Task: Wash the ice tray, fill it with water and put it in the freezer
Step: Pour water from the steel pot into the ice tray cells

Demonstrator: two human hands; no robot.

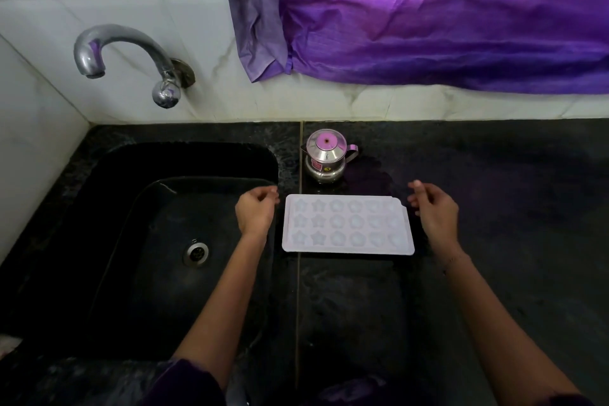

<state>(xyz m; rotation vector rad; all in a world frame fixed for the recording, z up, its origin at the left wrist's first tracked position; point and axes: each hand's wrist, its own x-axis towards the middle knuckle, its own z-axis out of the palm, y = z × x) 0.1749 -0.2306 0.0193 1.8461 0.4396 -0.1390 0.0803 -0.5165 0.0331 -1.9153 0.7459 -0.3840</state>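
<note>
The white ice tray (348,225), moulded with rows of star, flower and heart cavities, lies flat on the black stone surface (494,208) just right of the black sink (148,241). The left hand (255,212) hovers beside its left edge and the right hand (435,211) beside its right edge, both with loosely curled fingers, gripping nothing and apart from the tray. Behind the tray stands a small steel lidded pot (325,155); a chrome tap (131,56) juts from the tiled wall over the sink, beside a purple curtain (428,10).
</note>
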